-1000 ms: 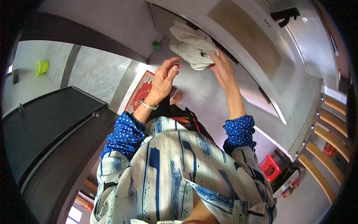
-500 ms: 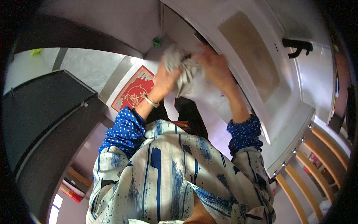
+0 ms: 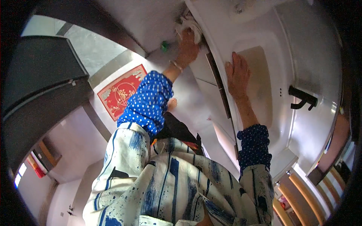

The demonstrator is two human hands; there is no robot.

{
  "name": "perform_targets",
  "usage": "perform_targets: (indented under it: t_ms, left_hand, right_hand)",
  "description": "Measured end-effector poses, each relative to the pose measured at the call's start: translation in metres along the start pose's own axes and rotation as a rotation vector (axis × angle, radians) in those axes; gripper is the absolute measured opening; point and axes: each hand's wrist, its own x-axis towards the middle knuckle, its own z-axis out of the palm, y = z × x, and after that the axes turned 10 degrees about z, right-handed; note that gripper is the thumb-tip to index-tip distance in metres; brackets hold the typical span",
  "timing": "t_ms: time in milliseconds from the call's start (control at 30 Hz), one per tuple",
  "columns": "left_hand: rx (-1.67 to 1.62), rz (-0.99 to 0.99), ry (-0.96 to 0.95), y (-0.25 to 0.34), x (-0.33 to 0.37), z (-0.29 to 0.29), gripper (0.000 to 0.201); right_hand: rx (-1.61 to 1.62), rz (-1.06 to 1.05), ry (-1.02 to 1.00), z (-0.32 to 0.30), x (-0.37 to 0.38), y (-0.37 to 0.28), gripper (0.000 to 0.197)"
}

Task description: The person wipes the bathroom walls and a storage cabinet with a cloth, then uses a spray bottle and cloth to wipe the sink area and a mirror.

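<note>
A crumpled whitish cloth (image 3: 194, 28) is in my left hand (image 3: 187, 49), whose fingers press on it. My left arm is stretched far forward, and the cloth lies against the far end of the washbasin's outer side, near the wall. A bracelet circles that wrist. My right hand (image 3: 239, 77) holds nothing. It rests, fingers stretched forward, at the near rim of the white washbasin (image 3: 218, 28). Beside it, the bottom of the bowl looks tan (image 3: 261, 75); whether this is water, I cannot tell.
A black faucet (image 3: 302, 98) stands on the washbasin's right side. Under its front run cabinet doors (image 3: 207, 84). A red patterned mat (image 3: 120, 92) lies on the floor at left, near a small green object (image 3: 164, 46). A dark cabinet (image 3: 49, 71) stands left; wooden slats (image 3: 298, 192) are at lower right.
My hands have moved apart. The left has carried the cloth forward to the washbasin's far outer side. My right hand has let go of the cloth and shifted right onto the washbasin.
</note>
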Motion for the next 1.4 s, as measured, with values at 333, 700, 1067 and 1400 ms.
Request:
perform_targets:
  t_ms: [333, 700, 1067, 1400]
  left_hand:
    - [-0.194, -0.042, -0.283, 0.002, -0.027, -0.025, 0.043]
    - [0.039, 0.126, -0.664, 0.040, -0.012, -0.085, 0.050]
    - [0.243, 0.295, -0.224, -0.062, 0.019, -0.045, 0.044]
    - [-0.513, -0.523, -0.338, 0.078, 0.017, -0.138, 0.050]
  right_hand:
    - [0.049, 0.030, -0.040, 0.003, -0.016, -0.006, 0.047]
    - [0.192, 0.025, -0.104, 0.019, -0.006, -0.003, 0.049]
    - [0.067, 0.028, -0.095, 0.023, -0.011, -0.024, 0.052]
    - [0.044, 0.041, -0.032, 0.005, -0.001, -0.017, 0.045]
